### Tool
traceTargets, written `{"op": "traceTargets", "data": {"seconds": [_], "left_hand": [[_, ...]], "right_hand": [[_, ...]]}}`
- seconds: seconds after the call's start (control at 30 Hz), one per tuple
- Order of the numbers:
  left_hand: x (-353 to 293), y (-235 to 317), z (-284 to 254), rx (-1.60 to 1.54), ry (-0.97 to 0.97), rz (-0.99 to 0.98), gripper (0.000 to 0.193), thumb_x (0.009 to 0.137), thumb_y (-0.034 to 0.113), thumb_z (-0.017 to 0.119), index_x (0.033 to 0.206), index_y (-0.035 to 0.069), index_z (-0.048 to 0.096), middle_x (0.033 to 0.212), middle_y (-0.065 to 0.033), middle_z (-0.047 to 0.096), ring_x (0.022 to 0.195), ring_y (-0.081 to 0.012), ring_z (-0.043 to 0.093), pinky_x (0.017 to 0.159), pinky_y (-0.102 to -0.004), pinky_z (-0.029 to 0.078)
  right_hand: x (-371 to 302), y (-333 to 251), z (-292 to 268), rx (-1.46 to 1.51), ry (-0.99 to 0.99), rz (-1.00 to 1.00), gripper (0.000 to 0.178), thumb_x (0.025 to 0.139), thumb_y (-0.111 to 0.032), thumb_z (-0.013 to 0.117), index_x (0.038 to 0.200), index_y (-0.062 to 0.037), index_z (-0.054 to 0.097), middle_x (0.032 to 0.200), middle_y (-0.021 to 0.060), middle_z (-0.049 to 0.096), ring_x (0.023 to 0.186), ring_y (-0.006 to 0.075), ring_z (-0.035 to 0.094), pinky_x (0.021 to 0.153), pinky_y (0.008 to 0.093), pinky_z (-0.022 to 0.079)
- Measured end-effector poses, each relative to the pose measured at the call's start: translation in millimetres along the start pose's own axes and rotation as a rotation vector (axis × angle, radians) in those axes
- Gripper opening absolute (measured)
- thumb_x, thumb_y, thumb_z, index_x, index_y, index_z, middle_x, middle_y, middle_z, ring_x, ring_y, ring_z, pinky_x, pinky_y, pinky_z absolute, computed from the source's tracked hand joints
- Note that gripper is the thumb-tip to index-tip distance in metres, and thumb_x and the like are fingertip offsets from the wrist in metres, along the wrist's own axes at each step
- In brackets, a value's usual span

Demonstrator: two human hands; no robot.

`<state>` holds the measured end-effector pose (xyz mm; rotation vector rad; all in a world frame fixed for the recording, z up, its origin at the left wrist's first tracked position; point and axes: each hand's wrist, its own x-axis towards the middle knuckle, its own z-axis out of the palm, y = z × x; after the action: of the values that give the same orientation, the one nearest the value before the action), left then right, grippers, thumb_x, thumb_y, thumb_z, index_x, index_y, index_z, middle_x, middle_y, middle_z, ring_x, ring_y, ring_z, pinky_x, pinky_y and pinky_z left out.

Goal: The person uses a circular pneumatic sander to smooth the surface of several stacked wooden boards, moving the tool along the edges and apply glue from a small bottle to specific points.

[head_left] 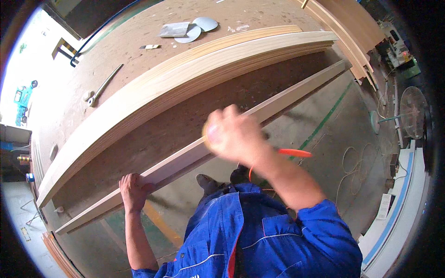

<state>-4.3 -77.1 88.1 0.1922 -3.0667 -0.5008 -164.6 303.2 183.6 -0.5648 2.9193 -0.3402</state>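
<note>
A long, narrow wooden board (176, 162) runs slantwise along the near edge of the brown worktable (153, 143). My left hand (133, 191) is closed over this board left of its middle, fingers on the top edge. Farther right along the board, my right hand (236, 134) is curled around a yellow-edged pad (205, 134) and presses it at the board's top edge. Most of the pad is hidden under the fingers, and the hand is slightly blurred. Beyond the board lies a stack of long pale planks (185, 76).
Grey round discs (205, 23), a grey sheet (174, 29), a small cutter (150, 47) and a pointed wrench (105, 85) lie on the far side of the table. An orange hose (296, 152) hangs beside my right forearm. A standing fan (411, 113) is at right.
</note>
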Motion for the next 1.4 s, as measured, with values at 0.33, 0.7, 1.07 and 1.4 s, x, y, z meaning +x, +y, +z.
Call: {"op": "traceTargets", "data": {"seconds": [0.33,0.7,1.07,1.4], "left_hand": [[10,1,9,-0.045,0.027,0.023,0.039,0.074,0.029,0.09,0.096,0.007,0.066,0.099,-0.0143,0.068,0.1,-0.0382,0.063,0.096,-0.0477,0.047],[3,10,3,0.051,-0.052,-0.067,0.05,0.066,0.031,0.092,0.095,0.005,0.06,0.095,-0.0136,0.062,0.102,-0.0391,0.06,0.098,-0.0485,0.045],[14,12,-14,0.264,-0.093,-0.095,0.052,0.076,0.047,0.095,0.109,0.011,0.077,0.106,-0.0238,0.074,0.106,-0.0474,0.065,0.091,-0.0592,0.053],[14,2,8,-0.624,0.06,-0.525,0.027,0.096,0.016,0.08,0.105,-0.007,0.068,0.11,-0.0109,0.059,0.098,-0.0307,0.059,0.069,-0.0552,0.063]], "right_hand": [[-4,-174,61,-0.044,0.028,-0.293,0.033,0.101,-0.027,0.064,0.125,-0.0044,0.065,0.11,0.0193,0.068,0.09,0.0295,0.078,0.074,0.0407,0.064],[11,114,-26,-0.012,0.046,0.247,0.039,0.104,-0.034,0.059,0.124,-0.0004,0.06,0.116,0.0273,0.068,0.096,0.0388,0.079,0.079,0.0518,0.067],[28,509,-105,0.027,0.192,0.711,0.047,0.101,-0.043,0.057,0.133,-0.0078,0.062,0.132,0.0307,0.067,0.122,0.051,0.069,0.102,0.0625,0.056],[36,695,-161,0.026,0.214,0.845,0.06,0.091,-0.044,0.066,0.139,-0.0085,0.063,0.138,0.0229,0.07,0.128,0.0451,0.067,0.112,0.0528,0.053]]}}
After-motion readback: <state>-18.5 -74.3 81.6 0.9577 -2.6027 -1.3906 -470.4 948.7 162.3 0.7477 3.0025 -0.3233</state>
